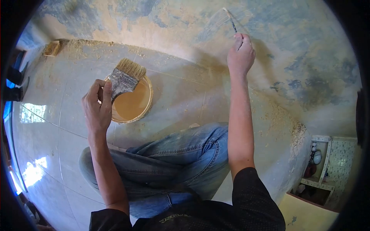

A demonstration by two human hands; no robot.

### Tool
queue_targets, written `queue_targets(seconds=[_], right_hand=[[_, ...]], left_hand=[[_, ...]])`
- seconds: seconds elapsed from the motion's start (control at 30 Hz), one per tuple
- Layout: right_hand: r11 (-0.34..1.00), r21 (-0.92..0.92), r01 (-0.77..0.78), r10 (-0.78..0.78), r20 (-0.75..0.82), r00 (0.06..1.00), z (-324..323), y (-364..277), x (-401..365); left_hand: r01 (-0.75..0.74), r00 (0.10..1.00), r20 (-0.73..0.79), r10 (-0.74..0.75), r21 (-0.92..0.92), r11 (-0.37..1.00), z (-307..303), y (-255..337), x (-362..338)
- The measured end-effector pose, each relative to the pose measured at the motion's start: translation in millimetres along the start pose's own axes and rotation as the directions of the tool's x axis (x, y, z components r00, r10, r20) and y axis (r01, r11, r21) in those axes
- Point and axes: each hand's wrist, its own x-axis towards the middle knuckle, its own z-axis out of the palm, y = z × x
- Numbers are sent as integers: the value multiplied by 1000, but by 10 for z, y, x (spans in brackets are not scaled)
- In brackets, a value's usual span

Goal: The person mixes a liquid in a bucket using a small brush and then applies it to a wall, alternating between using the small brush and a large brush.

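Note:
My left hand (98,104) is closed round the handle of a wide, flat brush (125,79); its pale bristles point up and to the right. Under and beside that brush stands a round bucket (148,106) of tan liquid (133,102) on the floor. Up at the wall (185,27), my right hand (241,54) grips a thin tool (231,22) with a dark lower part and a light tip. The tip is at the wall surface, among pale scratch marks. The wall has patchy blue-grey and tan areas.
A small yellowish block (52,48) lies on the floor at the upper left. Scrapings (298,138) line the wall's foot. My crossed legs in jeans (181,154) are just below the bucket. Shelves (320,165) with objects stand at the lower right.

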Motion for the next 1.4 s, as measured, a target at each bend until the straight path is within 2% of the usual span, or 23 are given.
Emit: queue_targets(seconds=[0.07, 0.1, 0.17, 0.23, 0.3, 0.33, 0.43, 0.5, 0.53, 0.6, 0.63, 0.77, 0.83, 0.97, 1.07, 1.13, 1.17, 1.23, 1.27, 1.3, 1.37, 1.4], right_hand=[[998, -17, -67, 68, 69, 995, 19, -21, -65], [994, -113, 12, 6, 152, 988, 82, -19, -137], [988, -153, 24, 3, 171, 985, 148, -9, -172], [980, -194, 40, 0, 199, 980, 64, -56, -130], [998, 58, -16, 24, -139, 990, -97, -68, 40], [998, 56, -4, 11, -129, 992, -106, -56, 43], [1000, 12, 20, -19, -61, 998, -39, 5, -38], [957, -231, 176, -105, 291, 951, 171, 11, -249], [957, -231, 174, -103, 290, 951, 115, -18, -233], [997, 71, -36, 33, 47, 998, -74, -143, -103], [993, 113, 25, -12, -112, 994, -160, -143, 6], [996, 91, -5, 9, -41, 999, -63, 47, -35], [994, 112, 15, -28, 119, 993, 161, 158, -209], [984, 162, 67, -83, 94, 992, 157, 130, -60], [990, 135, 50, -64, 101, 993, 188, 164, -89], [988, 148, 41, -63, 150, 987, 230, 182, -132], [988, 147, 46, -67, 144, 987, 224, 200, -135], [972, 236, -13, 13, 0, 1000, 101, 82, -68], [972, 235, 6, -1, -23, 1000, -29, 12, -5], [907, 397, -144, 174, -41, 984, -240, -123, 45], [912, 396, -105, 165, -120, 979, -226, 24, 74], [915, 394, -86, 160, -159, 974, -221, 95, 90]], left_hand=[[10, 1000, 19, -10, -16, 1000, 27, 46, -1], [6, 1000, 21, -6, -17, 1000, 32, 44, -2], [18, 999, 44, -20, 45, 999, 40, 21, 1], [4, 999, 38, -5, 22, 1000, 39, 24, 11], [10, 1000, 20, -10, -4, 1000, 44, 23, -9], [10, 1000, 21, -10, 3, 1000, 44, 31, -7], [21, 999, 29, -21, 3, 1000, 66, 38, -17], [22, 999, 43, -22, 2, 1000, 74, 42, -4], [13, 999, 49, -14, 11, 1000, 70, 33, -2], [9, 999, 52, -10, 19, 1000, 49, 27, 2], [6, 999, 43, -6, 12, 1000, 30, 42, 5], [3, 1000, 18, -2, -35, 999, 50, 26, 0], [-19, 1000, 18, 19, -34, 999, 71, 25, 0], [-17, 999, 46, 18, -24, 1000, -3, 36, -8], [-32, 999, 9, 32, -32, 999, -11, 16, 10], [-43, 999, 7, 43, -42, 998, -16, 25, 8], [-53, 999, 8, 54, -49, 997, -18, 34, 3], [-79, 997, -3, 79, -21, 997, -42, 21, -4], [-96, 995, -5, 96, 11, 995, -36, 18, 10], [-108, 994, -20, 108, -8, 994, -21, 36, 33], [-26, 999, -35, 23, -88, 996, -7, 71, 6], [-34, 999, -32, 31, -95, 995, 10, 68, 4]])
